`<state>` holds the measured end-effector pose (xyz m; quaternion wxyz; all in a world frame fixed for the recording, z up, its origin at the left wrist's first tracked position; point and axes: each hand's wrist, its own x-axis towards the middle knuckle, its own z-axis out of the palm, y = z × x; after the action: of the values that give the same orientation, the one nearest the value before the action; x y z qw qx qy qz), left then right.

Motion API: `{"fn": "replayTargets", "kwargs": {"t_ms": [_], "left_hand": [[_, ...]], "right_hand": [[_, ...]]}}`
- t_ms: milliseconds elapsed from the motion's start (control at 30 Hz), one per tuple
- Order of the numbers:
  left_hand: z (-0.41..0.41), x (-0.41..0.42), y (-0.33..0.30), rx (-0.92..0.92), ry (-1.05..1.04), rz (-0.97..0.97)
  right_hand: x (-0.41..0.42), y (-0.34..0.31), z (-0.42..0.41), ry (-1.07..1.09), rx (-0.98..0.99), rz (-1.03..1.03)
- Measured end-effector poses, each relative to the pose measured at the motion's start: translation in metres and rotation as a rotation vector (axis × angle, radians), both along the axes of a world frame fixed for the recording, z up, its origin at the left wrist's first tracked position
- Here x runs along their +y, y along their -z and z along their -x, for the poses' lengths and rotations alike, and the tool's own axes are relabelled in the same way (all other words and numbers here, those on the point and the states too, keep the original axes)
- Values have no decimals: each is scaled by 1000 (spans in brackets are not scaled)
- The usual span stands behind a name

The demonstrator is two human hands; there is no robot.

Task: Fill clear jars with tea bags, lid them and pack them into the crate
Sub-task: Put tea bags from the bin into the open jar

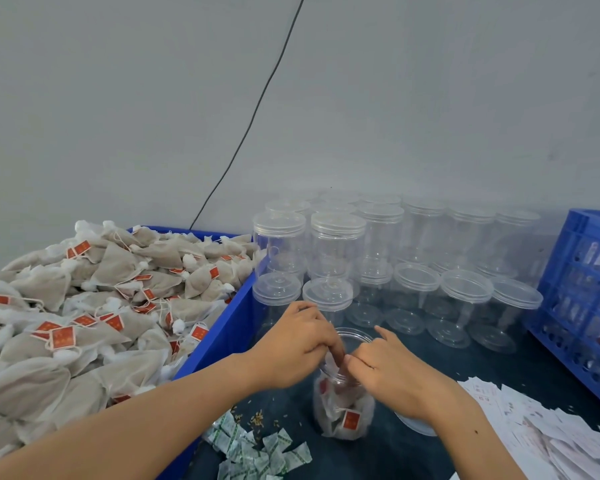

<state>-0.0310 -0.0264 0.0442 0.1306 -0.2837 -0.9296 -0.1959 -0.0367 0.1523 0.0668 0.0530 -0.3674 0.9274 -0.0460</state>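
**Mia:** Where is the jar they are filling?

**Ben:** The open clear plastic jar [343,393] stands on the dark desk [465,355], right in the middle, close to the person. It has no lid on. You can see tea bags with a red tag low down inside it.

**Mia:** What are the hands doing?

**Ben:** Both are at the jar's mouth. The left hand [298,348] has its fingers curled and poking down into the jar. It seems to push a tea bag in, but I cannot tell for sure. The right hand [388,372] has its fingers curled at the rim, with one finger sticking out straight. I cannot tell what it holds.

**Mia:** Where do the tea bags come from?

**Ben:** From the big blue plastic bin [229,323] on the left. It is heaped with beige cloth tea bags with red tags [94,296].

**Mia:** And behind?

**Ben:** Lots of empty clear jars with lids [413,258], stacked by the grey wall. A blue plastic crate with holes [582,299] sits on the right. Small green-and-white packets [257,452] lie near the front, and white paper slips [541,431] lie at the right front.
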Motion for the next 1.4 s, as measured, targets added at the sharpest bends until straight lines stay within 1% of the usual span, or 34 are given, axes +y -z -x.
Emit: {"fn": "replayTargets", "kwargs": {"t_ms": [67, 100, 167, 233, 300, 367, 433, 500, 567, 633, 733, 833, 1000, 1133, 1200, 1267, 1333, 1400], "left_hand": [[1, 0, 0, 12, -18, -32], [1, 0, -2, 14, -32, -72], [2, -2, -6, -3, -55, -196], [1, -4, -10, -40, -90, -298], [-2, -5, -13, -42, -148, -297], [-3, -5, -18, -66, -234, -275], [-3, -9, -26, -219, -357, -208], [-6, -15, -28, -408, -448, 2], [-13, -20, -21, -555, -442, 263], [-21, -22, -8, -676, -386, 424], [-25, -22, 5, -816, -314, 476], [-24, -23, 5, -868, -288, 441], [-23, -20, 9, -866, -224, 500], [-24, -18, 6, -767, -226, 533], [-23, -20, 0, -655, -293, 495], [-22, -23, -8, -487, -373, 424], [-23, -24, -17, -319, -452, 307], [-25, -21, -23, -121, -509, 141]], "right_hand": [[2, 3, 2, -11, -19, 55], [4, 4, 3, -14, -26, 113], [11, 6, 7, -14, -25, 306], [15, 4, 9, -11, -14, 416], [14, 3, 8, -35, -26, 431], [12, 2, 5, -55, -38, 390], [12, 0, 5, -53, -39, 375], [15, -3, 7, -33, -68, 450], [20, -4, 9, -8, -94, 538], [24, -4, 11, 8, -96, 567], [30, -3, 13, 36, -80, 578], [35, -4, 15, 64, -66, 580], [38, -4, 17, 64, -66, 596], [38, -4, 18, 56, -68, 593], [41, -5, 18, 52, -69, 613], [44, -7, 19, 55, -65, 640], [46, -8, 20, 63, -55, 654], [48, -8, 21, 65, -57, 672]]}}
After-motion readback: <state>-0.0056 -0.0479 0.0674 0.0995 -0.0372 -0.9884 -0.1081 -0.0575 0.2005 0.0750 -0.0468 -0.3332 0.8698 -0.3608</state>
